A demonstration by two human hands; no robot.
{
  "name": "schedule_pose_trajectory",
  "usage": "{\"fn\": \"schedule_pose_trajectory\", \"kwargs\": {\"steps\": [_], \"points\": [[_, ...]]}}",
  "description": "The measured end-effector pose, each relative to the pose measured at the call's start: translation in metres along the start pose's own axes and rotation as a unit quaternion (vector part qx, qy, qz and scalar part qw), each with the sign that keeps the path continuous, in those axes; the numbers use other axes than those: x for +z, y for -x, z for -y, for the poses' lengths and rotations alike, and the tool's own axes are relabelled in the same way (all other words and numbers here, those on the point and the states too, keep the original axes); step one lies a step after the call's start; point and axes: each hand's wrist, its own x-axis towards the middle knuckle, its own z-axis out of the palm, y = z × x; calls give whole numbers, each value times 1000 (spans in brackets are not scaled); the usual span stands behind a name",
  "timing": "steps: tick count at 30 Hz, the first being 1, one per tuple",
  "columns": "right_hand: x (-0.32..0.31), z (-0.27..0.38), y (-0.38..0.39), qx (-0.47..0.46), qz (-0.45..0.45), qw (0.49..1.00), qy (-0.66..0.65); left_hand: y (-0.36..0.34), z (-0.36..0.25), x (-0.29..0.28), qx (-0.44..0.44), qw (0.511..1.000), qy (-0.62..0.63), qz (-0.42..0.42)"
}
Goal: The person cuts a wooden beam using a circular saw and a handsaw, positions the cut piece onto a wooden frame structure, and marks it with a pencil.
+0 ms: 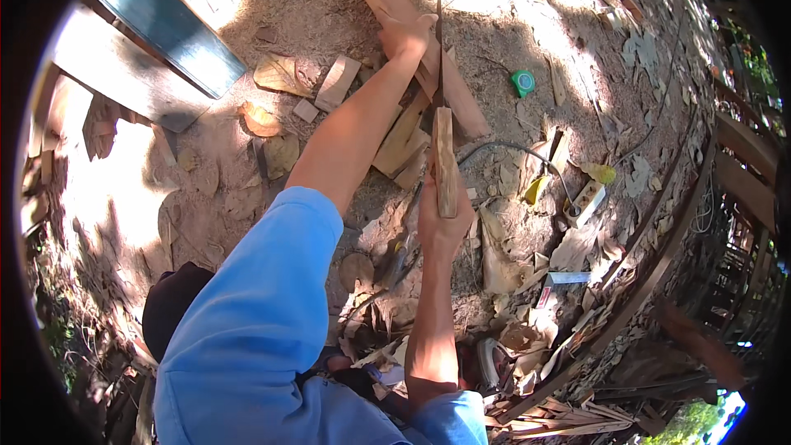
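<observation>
A handsaw (445, 152) with a wooden handle is gripped in my right hand (446, 218), its thin dark blade standing edge-on and pointing away from me. The blade crosses a long wooden board (461, 103) that lies slantwise, from the far left down to the near right. My left hand (405, 37) holds the board just left of the blade, with the thumb toward the saw; its other fingers are partly hidden. Beneath the board sit short wood offcuts (404, 140). Whether the blade has cut into the board, I cannot tell.
A green tape measure (522, 83) lies right of the board. Nearer are a socket block (587, 200) on a black cable (527, 148) and a metal-bladed tool (568, 278). Planks (132, 66) stand at the far left. Small wood blocks (338, 82) and dry leaves cover the dirt.
</observation>
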Motion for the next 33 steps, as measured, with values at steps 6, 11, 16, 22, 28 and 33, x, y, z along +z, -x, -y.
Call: {"fn": "schedule_pose_trajectory", "kwargs": {"steps": [6,11,16,22,28,33], "points": [[-55,33,114,14,28,1000,0,-5,11,10,-21,999,-7,-23],[-15,-14,39,-14,0,998,62,-11,16,10,13,999,-20,-31],[-4,-38,25,-2,8,998,69,-4,10,10,-24,999,-39,-26],[-46,20,100,-10,9,998,62,-6,5,8,-53,998,-25,-16],[5,-35,-3,40,24,998,48,1,-2,3,-22,1000,-3,-18],[-51,16,108,-31,26,999,35,-11,7,9,-30,999,-21,-27]]}}
